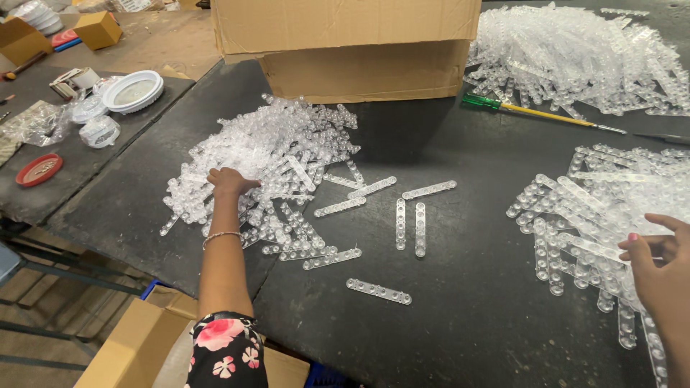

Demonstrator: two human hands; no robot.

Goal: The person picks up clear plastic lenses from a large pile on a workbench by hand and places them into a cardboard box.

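Clear plastic lens strips: loose pile (266,154) under my left hand (228,181), unsorted; a few single strips (410,226) lie flat, spaced out, to that hand's right; another heap (596,208) sits under my right hand (661,262). Most unsorted, I judge. Left hand rests palm down in the pile, fingers buried, grip unclear. Right hand half curled, touching strips, holding nothing clearly. Green-handled screwdriver (535,112) and cardboard box (352,43) lie beyond both hands.

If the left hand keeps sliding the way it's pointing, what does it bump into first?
The left hand already rests on the heap of clear plastic strips; pushing on, it would probably meet more of them, then perhaps the cardboard box.
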